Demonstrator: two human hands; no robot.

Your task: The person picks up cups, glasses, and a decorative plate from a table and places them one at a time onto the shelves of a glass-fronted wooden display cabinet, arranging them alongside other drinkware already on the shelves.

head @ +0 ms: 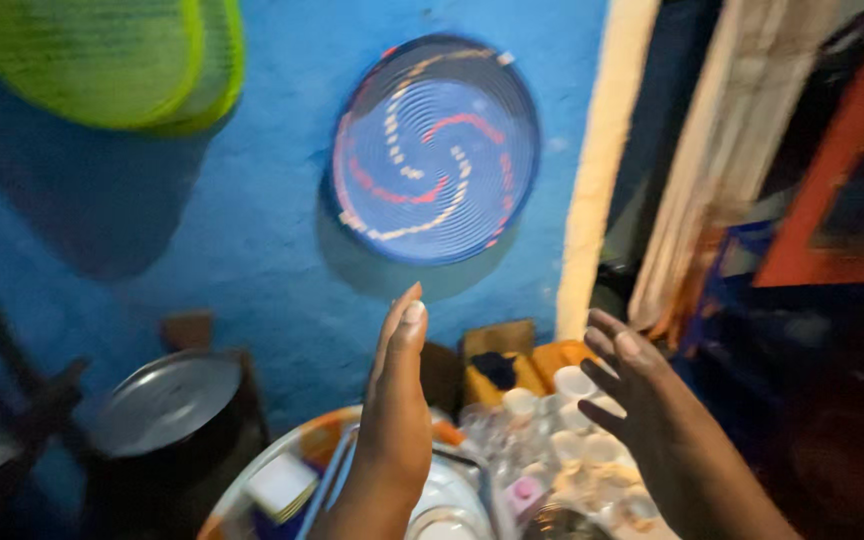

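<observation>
Two bare hands are raised in the lower centre of the frame, both empty. The left hand stands edge-on, fingers straight and held together, gripping nothing. The right hand, at lower right of centre, has its fingers spread and slightly bent, also holding nothing. The two hands are apart, with a gap between them. Below and between them, at the bottom edge, sits a cluster of cups and glasses; the blur prevents a firm count, though at least three pale cups can be made out. The contents of these vessels cannot be told. Lower left of the left hand lies one round tray bearing a white object and other blurred items. Further left stands one dark pot with a grey metal lid. On the blue wall, upper centre, hangs one round woven basket with a spiral pattern. At upper left hang two yellow-green woven trays, overlapping.
</observation>
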